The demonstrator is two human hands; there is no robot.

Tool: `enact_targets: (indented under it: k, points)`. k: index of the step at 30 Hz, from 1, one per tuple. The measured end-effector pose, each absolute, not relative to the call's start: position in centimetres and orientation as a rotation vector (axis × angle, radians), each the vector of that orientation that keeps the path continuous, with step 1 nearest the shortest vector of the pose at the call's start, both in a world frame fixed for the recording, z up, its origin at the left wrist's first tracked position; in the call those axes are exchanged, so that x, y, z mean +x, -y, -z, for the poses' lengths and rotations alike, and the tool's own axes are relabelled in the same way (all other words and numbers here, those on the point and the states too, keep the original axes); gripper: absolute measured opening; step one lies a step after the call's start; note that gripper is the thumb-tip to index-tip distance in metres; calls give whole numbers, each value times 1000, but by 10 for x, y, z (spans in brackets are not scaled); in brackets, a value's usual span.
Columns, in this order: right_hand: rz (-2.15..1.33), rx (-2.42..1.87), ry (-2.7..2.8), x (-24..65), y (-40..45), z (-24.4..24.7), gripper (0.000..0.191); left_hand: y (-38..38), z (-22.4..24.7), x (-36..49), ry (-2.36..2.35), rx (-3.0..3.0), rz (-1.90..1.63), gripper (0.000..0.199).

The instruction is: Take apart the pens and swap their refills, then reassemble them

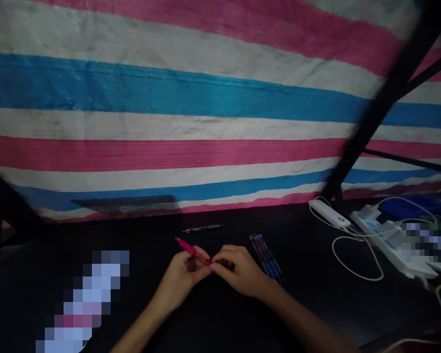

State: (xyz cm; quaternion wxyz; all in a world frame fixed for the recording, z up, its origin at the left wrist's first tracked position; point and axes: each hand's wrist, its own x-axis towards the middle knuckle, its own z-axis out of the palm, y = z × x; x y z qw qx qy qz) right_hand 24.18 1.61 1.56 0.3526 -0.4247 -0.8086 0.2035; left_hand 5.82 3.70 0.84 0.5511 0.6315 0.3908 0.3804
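Observation:
A bright pink pen (189, 248) is held at a slant over the dark table, one end pointing up and to the left. My left hand (185, 272) is closed around its barrel. The fingertips of my right hand (238, 267) are pinched at the pen's lower end, touching the left fingertips; what exactly they grip there is hidden. Just right of my right hand lies a row of several pens (266, 257) with blue and dark barrels. Beyond both hands a single dark, slim pen (203, 228) lies flat.
At the right are a white power strip (385, 240) with plugs, a white device (329, 213), looping white cables and a blue object (415, 206). A blurred-out item (84, 304) lies at the left. Striped sheeting (206, 157) and a dark metal frame (371, 127) stand behind the table.

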Motion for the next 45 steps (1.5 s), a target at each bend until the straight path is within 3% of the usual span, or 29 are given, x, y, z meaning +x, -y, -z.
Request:
enact_targets:
  k: [7, 15, 26, 45]
  points:
    - [-909, -1029, 1930, 240, -17, -15, 21, -38, -15, 58, -868, 1295, -914, 20]
    - [-785, -1173, 1710, 253, -30, -10, 14, -52, -17, 40, -999, 1301, -1030, 23]
    - [-999, -1084, 1400, 262, -36, -20, 18, -59, -18, 33, -1069, 1402, -1094, 24]
    - [-1120, -1194, 1369, 265, -41, -6, 29, -56, -16, 32, -1227, 1888, -1095, 22]
